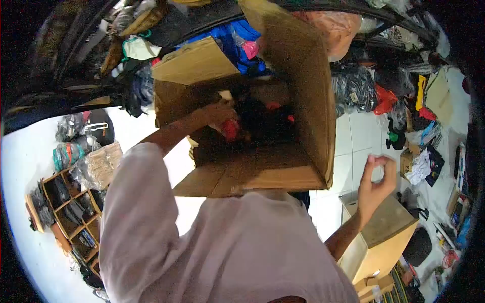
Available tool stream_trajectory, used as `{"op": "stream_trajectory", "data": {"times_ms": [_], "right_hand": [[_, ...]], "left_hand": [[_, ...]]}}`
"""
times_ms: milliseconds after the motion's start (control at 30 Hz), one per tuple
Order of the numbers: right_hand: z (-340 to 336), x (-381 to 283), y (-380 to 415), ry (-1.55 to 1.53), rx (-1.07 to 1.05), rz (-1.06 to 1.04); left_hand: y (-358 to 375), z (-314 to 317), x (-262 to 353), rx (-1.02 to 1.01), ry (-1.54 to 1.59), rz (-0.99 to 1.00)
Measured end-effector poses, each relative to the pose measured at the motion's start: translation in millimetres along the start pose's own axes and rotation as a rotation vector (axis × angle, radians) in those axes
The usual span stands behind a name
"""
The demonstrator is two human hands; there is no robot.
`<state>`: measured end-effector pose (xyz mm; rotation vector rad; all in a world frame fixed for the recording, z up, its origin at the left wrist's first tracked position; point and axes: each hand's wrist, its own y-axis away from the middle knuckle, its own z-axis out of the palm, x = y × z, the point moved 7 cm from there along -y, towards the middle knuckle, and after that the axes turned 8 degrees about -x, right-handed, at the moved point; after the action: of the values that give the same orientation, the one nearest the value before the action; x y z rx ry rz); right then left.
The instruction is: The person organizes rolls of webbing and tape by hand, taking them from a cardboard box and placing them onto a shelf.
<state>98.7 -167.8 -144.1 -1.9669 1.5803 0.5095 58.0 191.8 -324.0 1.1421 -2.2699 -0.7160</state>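
A tall open cardboard box (pixel 247 174) stands right in front of my body with its flaps up. My left hand (pixel 220 113) reaches inside, its fingers closed around a red item (pixel 231 130) whose kind I cannot make out. Dark things (pixel 262 118) with bits of red lie in the shadow at the bottom of the box. Out to the right of the box, my right hand (pixel 378 177) is raised, thumb and fingertips pressed together in a ring with nothing visible between them.
A wooden cabinet (pixel 386 230) stands below my right hand. At left is a wooden compartment shelf (pixel 70 217) with dark packets. Blue bags (pixel 222 43) and an orange plastic-wrapped bundle (pixel 333 28) lie beyond the box. Plastic-wrapped goods (pixel 356 91) crowd the right side.
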Motion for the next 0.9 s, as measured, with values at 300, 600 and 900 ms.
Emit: {"op": "stream_trajectory", "data": {"times_ms": [300,600,900], "right_hand": [[100,-172,-37,-0.385,-0.547,-0.701],[126,-155,-10,0.033,-1.004,-0.733],[200,-110,-30,0.930,-1.385,-0.927]], "left_hand": [[155,-150,46,0.539,0.560,0.066],[202,-120,77,0.588,0.704,0.001],[297,40,61,1.670,1.950,0.309]]}}
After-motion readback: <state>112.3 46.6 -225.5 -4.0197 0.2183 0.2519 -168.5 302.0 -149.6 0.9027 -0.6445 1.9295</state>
